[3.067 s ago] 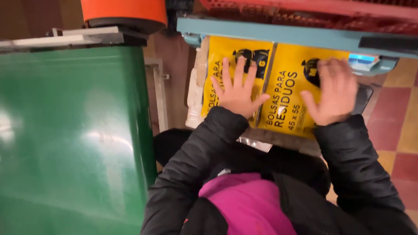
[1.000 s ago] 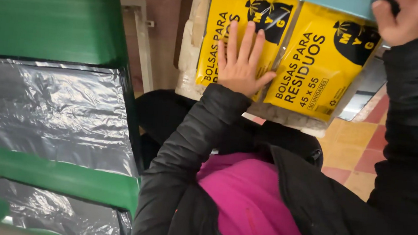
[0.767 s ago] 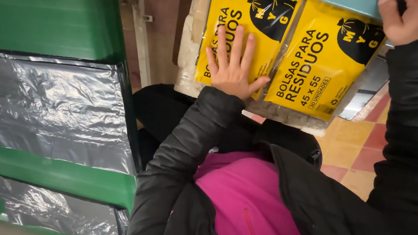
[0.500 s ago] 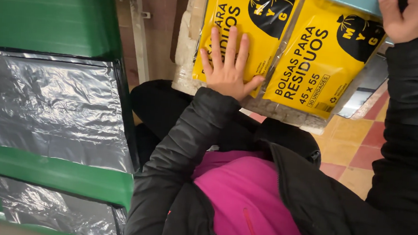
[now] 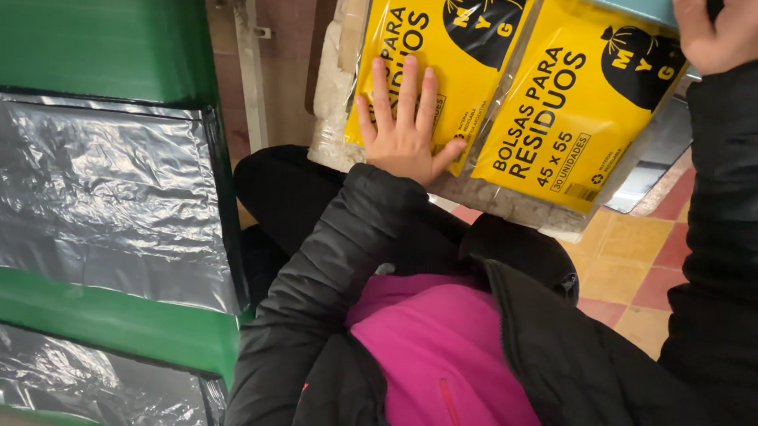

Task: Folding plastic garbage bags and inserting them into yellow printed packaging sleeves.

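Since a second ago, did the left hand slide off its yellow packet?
No. The left hand is flat on the same left yellow packet, fingers spread at its lower edge, just as before; only the camera view shifted.

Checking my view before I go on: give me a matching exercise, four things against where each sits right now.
Things:
1. left hand
2. right hand
3. grey liner
4. pink top

Places:
A. inside the green bin
B. flat on the left yellow pack
C. under the open black jacket
D. top right corner, above the right yellow pack

Pairs: 1-B, 2-D, 3-A, 4-C
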